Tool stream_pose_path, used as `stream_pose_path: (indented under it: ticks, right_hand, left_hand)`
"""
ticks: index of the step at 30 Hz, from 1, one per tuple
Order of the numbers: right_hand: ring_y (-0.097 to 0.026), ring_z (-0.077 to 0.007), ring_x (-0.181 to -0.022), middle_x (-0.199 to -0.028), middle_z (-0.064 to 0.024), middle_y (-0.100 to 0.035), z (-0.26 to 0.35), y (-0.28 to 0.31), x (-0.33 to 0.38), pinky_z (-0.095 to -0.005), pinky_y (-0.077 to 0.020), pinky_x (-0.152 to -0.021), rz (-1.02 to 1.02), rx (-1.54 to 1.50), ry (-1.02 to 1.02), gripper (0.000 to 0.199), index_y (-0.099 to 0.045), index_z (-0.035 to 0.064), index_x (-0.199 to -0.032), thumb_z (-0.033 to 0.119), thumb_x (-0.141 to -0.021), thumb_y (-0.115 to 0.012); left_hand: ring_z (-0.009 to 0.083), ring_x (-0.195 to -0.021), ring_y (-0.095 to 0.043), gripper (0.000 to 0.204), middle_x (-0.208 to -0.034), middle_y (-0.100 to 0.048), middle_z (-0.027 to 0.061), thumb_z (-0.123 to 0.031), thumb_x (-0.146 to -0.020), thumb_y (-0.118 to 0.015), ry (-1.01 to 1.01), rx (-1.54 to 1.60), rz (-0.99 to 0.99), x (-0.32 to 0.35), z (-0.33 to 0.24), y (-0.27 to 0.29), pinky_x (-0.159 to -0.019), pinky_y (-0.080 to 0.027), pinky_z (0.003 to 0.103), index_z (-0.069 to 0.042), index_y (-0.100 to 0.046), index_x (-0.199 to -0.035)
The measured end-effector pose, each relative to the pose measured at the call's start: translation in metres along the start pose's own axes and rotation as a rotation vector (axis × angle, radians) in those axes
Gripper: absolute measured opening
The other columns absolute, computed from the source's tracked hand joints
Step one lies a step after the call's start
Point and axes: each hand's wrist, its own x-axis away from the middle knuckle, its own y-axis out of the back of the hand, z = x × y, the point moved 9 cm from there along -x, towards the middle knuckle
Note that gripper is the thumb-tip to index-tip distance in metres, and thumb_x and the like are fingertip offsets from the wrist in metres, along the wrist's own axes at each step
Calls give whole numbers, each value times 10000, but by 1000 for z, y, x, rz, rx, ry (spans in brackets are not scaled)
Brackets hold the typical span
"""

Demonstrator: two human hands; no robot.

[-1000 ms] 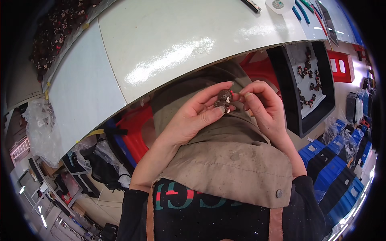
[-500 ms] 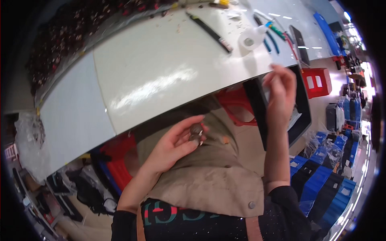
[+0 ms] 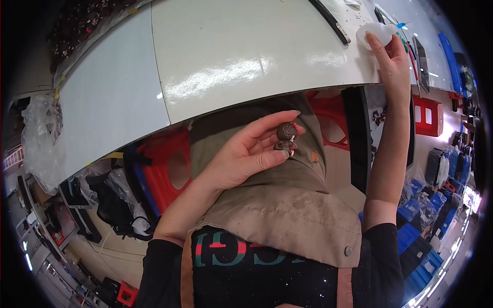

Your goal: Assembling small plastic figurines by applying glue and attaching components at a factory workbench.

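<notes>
A small brown-haired doll figurine (image 3: 286, 133) with a red spot on its head sits between the thumb and fingers of my left hand (image 3: 241, 156), above my apron-covered lap. Part of the figurine is hidden by my thumb. On the table's right side, my right hand (image 3: 394, 66) grips a white squeeze bottle (image 3: 379, 30) with a blue tip, thumb on its near side. The bottle lies tilted, its tip pointing right.
Left of the bottle lies a long black tool (image 3: 331, 21). Pens and a dark phone (image 3: 421, 64) are further right. Below the table edge, a black tray (image 3: 356, 138) holds small dark pieces. A heap of dark figurines (image 3: 95, 25) covers the far left.
My right hand has gone from above the tray to the bottle and closed on it. My left hand still holds the figurine. The view has shifted.
</notes>
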Motion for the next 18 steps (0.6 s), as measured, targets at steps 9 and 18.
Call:
stream_pose_path:
  ticks: [9, 18]
  right_hand:
    - [-570, -99, -837, -980, -71, -632, 26, 9, 28, -219, -449, -745, 2, -33, 121, 358, -533, -18, -1142, 228, -893, -608]
    - [-520, -153, -708, -818, -64, -567, 70, 10, 125, -270, -398, -639, 307, 3, 194, 524, -593, -15, -940, 391, -669, -785]
  left_hand:
    - [133, -1026, -541, 588, -1229, -515, 126, -83, -857, -603, -3, -69, -29, -1, -2, -1, -935, -417, 277, -30, -341, -1381]
    - [129, -986, -545, 587, -1161, -545, 110, -223, -850, -661, -13, -95, -56, -11, 1, 7, -908, -427, 270, -29, -397, -1337]
